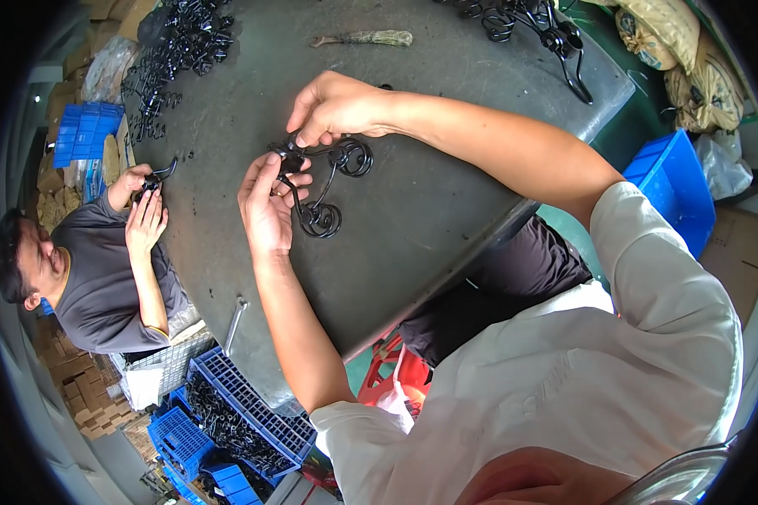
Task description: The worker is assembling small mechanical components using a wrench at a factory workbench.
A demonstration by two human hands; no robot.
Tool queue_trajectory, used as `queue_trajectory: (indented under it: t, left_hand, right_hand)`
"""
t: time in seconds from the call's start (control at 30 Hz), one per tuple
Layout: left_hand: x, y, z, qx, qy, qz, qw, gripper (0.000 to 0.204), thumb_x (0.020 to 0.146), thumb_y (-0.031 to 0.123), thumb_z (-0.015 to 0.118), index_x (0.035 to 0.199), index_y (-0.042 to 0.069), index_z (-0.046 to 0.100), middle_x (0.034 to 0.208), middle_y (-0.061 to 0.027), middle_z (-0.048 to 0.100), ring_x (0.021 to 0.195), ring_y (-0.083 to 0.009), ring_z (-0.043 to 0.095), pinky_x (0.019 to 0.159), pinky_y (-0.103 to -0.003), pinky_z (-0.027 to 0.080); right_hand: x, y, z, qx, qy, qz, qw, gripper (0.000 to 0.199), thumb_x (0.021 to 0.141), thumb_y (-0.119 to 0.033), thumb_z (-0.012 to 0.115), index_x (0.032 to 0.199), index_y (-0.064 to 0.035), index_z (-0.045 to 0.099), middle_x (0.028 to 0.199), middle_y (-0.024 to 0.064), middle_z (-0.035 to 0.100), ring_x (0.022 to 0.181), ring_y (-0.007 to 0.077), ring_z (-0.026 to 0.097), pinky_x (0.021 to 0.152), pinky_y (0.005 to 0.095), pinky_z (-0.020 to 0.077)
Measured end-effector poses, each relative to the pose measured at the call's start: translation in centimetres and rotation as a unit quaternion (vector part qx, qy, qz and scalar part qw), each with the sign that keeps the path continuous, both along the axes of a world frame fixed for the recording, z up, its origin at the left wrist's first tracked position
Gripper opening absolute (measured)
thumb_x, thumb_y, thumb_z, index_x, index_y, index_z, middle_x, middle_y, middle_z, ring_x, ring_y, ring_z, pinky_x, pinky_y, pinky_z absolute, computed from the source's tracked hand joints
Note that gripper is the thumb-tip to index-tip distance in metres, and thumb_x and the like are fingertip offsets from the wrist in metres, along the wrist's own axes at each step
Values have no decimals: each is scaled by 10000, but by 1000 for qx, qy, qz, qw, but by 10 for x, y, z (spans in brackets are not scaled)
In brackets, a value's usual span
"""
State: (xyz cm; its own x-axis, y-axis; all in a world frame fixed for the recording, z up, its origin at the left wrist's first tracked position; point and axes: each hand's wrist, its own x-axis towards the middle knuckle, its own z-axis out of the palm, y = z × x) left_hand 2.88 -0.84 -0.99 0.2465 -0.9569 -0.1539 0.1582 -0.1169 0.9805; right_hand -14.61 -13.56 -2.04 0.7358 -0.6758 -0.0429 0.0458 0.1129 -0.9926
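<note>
Between my two hands is a black metal part (291, 163) with bent wire arms that end in round coils. My left hand (266, 202) grips its dark body from the near left side, thumb and fingers closed around it. From the far side, my right hand (335, 109) pinches the top of the same body. The two coils stick out to the right of my left fingers, above the table. My fingers hide part of the body, and I cannot make out any small piece between the right fingertips.
The dark table (413, 210) bears a black heap of metal parts (189, 42), more coiled parts (556, 34), a wrapped-handled tool (366, 39) and a wrench (237, 324). Across the left edge, a co-worker (118, 278) handles a black part. Blue crates (253, 404) stand below.
</note>
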Motion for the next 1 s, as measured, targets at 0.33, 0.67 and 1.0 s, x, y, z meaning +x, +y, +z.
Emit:
queue_trajectory:
  t: [0.33, 0.67, 1.0]
  left_hand:
    - [3, 1, -2, -14, -22, -31, 999, 238, 1013, 253, 619, 1136, 49, 605, 954, -189, 743, 677, -165, 686, 572, -252, 527]
    - [-3, 2, -4, -31, -171, 6, 985, 228, 1026, 268, 609, 1081, 48, 630, 731, -90, 695, 482, -97, 550, 479, -232, 452]
    - [8, 3, -11, -88, -291, 11, 953, 174, 1027, 209, 604, 982, 49, 655, 639, 14, 559, 478, -53, 472, 440, -229, 352]
  right_hand:
    - [2, 7, 5, -23, 10, -19, 1000, 241, 770, -41, 780, 986, 49, 726, 801, 82, 686, 706, 126, 614, 609, 279, 482]
    - [1, 20, 15, -153, 94, -82, 980, 281, 776, -69, 778, 1034, 32, 730, 901, 118, 737, 848, 191, 691, 752, 338, 535]
    - [6, 21, 6, -90, 59, -85, 991, 239, 779, -52, 744, 1006, 20, 727, 865, 103, 722, 803, 162, 671, 713, 320, 523]
